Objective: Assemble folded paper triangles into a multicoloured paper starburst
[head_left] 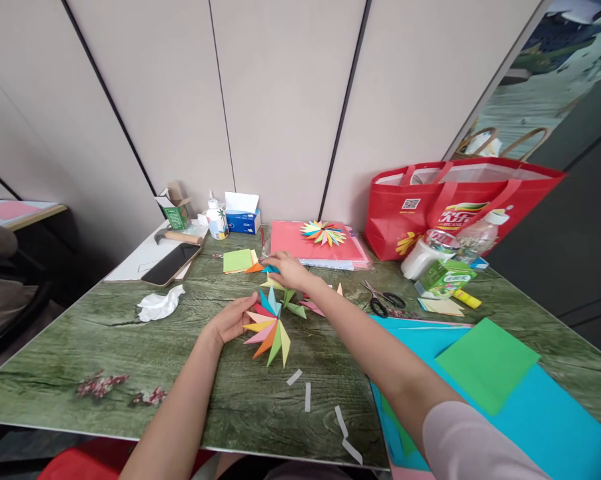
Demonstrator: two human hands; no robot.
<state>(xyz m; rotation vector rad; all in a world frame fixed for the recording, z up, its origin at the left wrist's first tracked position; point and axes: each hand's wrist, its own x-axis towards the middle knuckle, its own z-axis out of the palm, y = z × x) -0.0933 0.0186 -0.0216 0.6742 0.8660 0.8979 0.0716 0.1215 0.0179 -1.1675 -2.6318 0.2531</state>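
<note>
My left hand (233, 319) holds a half-round fan of folded coloured paper points (272, 331) at its left edge, fingers closed on it. It has yellow, green, orange, pink, red and blue points. Farther back, my right hand (289, 270) reaches across to the left with its fingers bent down onto a blue folded paper piece (270, 269); the thumb is hidden. An orange folded piece (254, 268) lies just left of those fingertips. Green folded pieces (296, 309) and a pink one (313, 307) lie loose under my right forearm.
Behind, a finished multicoloured paper wheel (323, 233) rests on red paper (285, 239). Scissors (382, 298), a red bag (395, 213) and blue sheets (540, 413) are right. Square papers (238, 261), a phone (171, 265), hammer (178, 236) and tissue (160, 303) are left; white strips (308, 397) lie in front.
</note>
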